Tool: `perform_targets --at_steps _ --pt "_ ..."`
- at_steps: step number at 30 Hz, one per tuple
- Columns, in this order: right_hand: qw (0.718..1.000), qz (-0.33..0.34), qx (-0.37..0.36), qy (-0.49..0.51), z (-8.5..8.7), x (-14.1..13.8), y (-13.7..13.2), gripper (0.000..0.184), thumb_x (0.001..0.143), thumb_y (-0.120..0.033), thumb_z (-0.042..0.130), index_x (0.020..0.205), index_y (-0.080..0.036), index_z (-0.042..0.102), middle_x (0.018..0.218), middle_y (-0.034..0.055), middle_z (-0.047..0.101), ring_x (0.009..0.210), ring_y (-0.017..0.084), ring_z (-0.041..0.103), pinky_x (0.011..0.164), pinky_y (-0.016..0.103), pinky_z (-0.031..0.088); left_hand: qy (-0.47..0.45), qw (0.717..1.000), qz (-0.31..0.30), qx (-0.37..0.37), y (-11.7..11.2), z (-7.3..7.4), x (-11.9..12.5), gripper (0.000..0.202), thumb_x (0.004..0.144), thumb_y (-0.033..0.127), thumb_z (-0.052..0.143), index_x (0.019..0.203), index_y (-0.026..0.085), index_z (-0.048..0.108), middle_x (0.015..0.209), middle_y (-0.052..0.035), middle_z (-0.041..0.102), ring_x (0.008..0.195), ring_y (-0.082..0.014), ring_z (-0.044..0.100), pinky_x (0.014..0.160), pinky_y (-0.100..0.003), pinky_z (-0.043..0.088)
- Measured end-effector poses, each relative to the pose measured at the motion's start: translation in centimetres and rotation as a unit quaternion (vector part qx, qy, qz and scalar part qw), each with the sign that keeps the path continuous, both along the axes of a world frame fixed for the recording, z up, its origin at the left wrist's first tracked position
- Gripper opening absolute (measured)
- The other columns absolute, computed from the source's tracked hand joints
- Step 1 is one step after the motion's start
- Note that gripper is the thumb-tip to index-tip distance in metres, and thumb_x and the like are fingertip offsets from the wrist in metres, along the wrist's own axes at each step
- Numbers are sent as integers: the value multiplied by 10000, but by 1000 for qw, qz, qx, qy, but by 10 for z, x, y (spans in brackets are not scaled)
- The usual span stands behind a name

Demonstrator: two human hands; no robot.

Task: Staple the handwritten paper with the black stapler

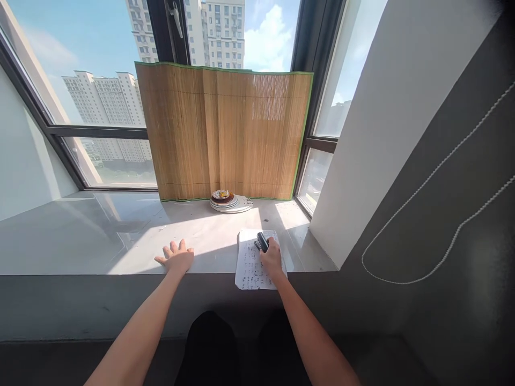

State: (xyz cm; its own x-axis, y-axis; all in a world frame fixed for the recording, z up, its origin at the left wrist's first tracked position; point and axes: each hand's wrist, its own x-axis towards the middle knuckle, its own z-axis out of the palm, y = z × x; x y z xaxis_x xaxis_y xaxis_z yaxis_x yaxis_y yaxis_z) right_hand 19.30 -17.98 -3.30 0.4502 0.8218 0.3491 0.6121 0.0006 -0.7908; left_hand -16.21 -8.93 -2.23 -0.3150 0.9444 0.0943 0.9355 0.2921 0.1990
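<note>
My left hand (176, 257) rests flat on the sunlit windowsill near its front edge, fingers spread and nothing in it. On the right, my right hand (272, 258) is closed around a small black stapler (262, 242) with a thinner metallic lower arm. It is held over the upper part of a white paper sheet (250, 268) covered in rows of dark handwriting. The sheet's near end sticks out past the sill's front edge. Part of the stapler is hidden by my fingers.
Behind the hands, a stack of plates (241, 205) with a brown-rimmed one near the top sits on the windowsill (137, 236). A bamboo mat (229, 134) with green edging stands against the window. A beaded cord (422, 187) hangs in a loop at the right.
</note>
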Motion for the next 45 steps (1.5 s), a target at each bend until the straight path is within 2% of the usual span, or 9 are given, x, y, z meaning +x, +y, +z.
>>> perform_targets --at_steps 3,5,8,12,19,27,32,39,45 --pt "1000 -24 10 16 0 17 2 314 890 -467 632 1110 -275 517 997 108 664 936 327 688 697 407 553 -1 1000 -4 3 -1 1 -1 613 1027 386 321 1595 247 506 1733 -190 331 1585 -452 244 1198 -796 156" --pt "999 -38 21 27 1 29 9 326 992 -544 454 1142 -261 514 961 104 667 884 298 694 696 391 550 1 1000 -5 8 -3 2 -1 610 1027 374 318 1588 239 514 1712 -198 363 1565 -457 269 1188 -798 171" --pt "999 -30 35 25 4 46 26 373 1050 -469 237 1096 -250 535 872 65 660 798 245 683 700 353 539 3 1000 -8 13 -5 5 0 607 1024 360 310 1575 227 528 1677 -207 411 1534 -460 306 1174 -801 191" --pt "999 32 35 -19 9 64 54 276 1004 -363 363 1006 -244 613 838 43 690 799 224 679 753 338 549 4 1000 -9 13 -8 7 2 606 1021 354 302 1564 225 538 1675 -205 415 1530 -452 316 1172 -787 207" --pt "985 99 -17 -141 12 84 115 266 903 -118 551 1055 -197 755 1334 135 700 1223 251 617 1062 384 483 4 1000 -3 13 -8 8 2 609 1018 353 310 1574 240 534 1707 -187 390 1559 -444 295 1178 -764 215" --pt "972 100 -65 -201 3 80 136 377 951 -115 467 1167 -217 758 1365 133 705 1353 291 558 1130 429 448 3 1000 -1 11 -12 9 4 611 1016 359 309 1577 257 530 1720 -162 384 1580 -428 275 1200 -746 209" --pt "968 85 -94 -217 6 75 141 312 994 -222 502 1206 -206 731 1568 161 576 1435 330 511 1164 491 412 -2 1000 1 14 -13 9 4 613 1016 355 312 1579 250 532 1719 -166 383 1574 -431 282 1195 -750 209" --pt "961 99 -115 -230 3 64 135 286 1050 -294 454 1167 -230 708 1563 160 573 1474 321 488 1238 537 317 -3 1000 -5 26 -12 7 3 607 1013 352 334 1571 237 545 1712 -173 391 1560 -438 298 1179 -757 224" --pt "958 113 -131 -230 5 20 143 374 1063 -257 402 1340 -173 640 1677 195 439 1539 316 410 1296 615 182 -13 1000 -4 3 -15 13 5 621 1013 346 334 1592 225 525 1730 -181 357 1590 -442 257 1201 -754 193"
